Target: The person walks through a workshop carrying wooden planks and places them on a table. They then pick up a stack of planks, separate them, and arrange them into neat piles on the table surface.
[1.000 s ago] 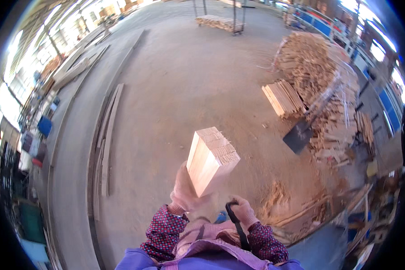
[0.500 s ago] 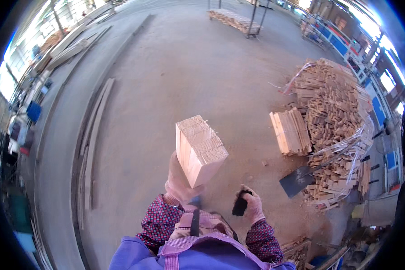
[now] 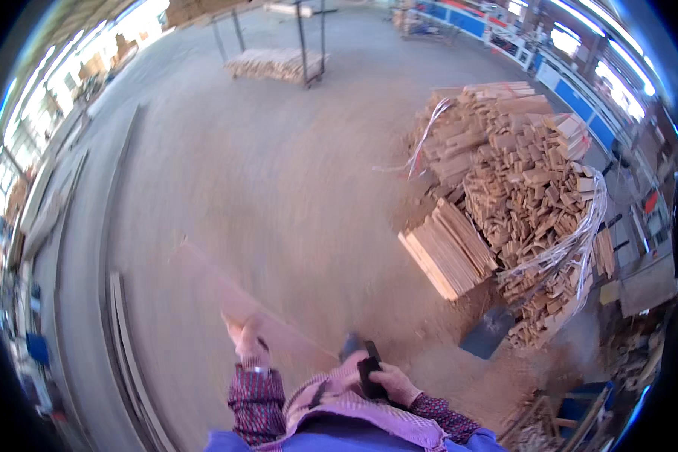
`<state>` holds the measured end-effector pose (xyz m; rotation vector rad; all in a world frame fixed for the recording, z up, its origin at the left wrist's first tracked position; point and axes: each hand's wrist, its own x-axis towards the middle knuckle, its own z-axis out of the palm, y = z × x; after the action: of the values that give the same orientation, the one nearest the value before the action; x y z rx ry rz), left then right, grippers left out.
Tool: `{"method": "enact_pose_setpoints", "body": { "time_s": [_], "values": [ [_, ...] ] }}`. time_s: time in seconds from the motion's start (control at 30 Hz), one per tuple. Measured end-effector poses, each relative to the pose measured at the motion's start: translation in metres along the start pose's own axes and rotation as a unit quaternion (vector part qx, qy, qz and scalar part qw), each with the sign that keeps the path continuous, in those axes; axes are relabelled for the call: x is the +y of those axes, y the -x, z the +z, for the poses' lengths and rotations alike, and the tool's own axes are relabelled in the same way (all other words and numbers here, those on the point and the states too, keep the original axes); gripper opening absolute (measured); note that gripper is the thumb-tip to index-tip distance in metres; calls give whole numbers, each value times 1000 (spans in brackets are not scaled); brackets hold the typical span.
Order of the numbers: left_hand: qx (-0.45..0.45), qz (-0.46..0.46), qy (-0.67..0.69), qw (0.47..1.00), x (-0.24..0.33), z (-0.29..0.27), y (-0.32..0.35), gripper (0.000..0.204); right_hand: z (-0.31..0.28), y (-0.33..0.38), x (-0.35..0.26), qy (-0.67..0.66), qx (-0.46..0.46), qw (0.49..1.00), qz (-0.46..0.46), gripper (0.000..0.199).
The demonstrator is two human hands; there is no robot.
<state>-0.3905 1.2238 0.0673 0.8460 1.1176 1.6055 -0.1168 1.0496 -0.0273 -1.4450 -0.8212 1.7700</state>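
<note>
At the far left, long narrow planks point(image 3: 128, 339) lie on the floor point(image 3: 279, 196); a foot set down on them could roll or trip, though they are well apart from the person's shoe at present. Next comes the pale wooden piece point(image 3: 217, 280), held in the air in front of the body, slanting from its far left end down to its near right end. The left hand point(image 3: 247, 337) has its fingers closed on it near the middle, and nothing else supports it; a weak or off-centre grip could let it tip and fall. Blur smears the piece, so I cannot tell whether it is one board or several pressed together; if several, one might slide out. Its near end slopes toward the shoe point(image 3: 350, 346), where a drop could hurt. Further right, the right hand point(image 3: 397, 383) has its fingers wrapped round a black strap point(image 3: 371, 380), so it would be slow to help if the wood slipped. Beyond, a stack of slats point(image 3: 448, 252) leans close to a shovel blade point(image 3: 488, 333), which a step could catch. The heaped offcuts point(image 3: 516, 181) might slide if knocked, and the loose white strapping point(image 3: 591, 218) could snag a foot
</note>
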Motion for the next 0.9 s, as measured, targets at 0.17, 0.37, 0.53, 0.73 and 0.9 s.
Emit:
{"method": "enact_pose_setpoints", "body": {
  "time_s": [0.17, 0.37, 0.53, 0.73, 0.9],
  "values": [
    [109, -133, 85, 981, -32, 5, -101, 61, -33, -104, -112, 224, -168, 960, -19, 47],
    [270, -216, 88, 934, -55, 66, -233, 53, -86, -232, -236, 62, -227, 947, 218, 56],
    [49, -183, 75, 979, -187, 67, -390, 54, -129, -343, -298, 141, -182, 971, 56, 57],
    [62, -192, 162, 966, -157, 292, -561, 62, -158, -434, -439, 114, -215, 969, -45, 60],
    [34, -240, 179, 954, -187, 398, -674, 58, -214, -568, -458, 207, -150, 967, -8, 62]
  ]
}}
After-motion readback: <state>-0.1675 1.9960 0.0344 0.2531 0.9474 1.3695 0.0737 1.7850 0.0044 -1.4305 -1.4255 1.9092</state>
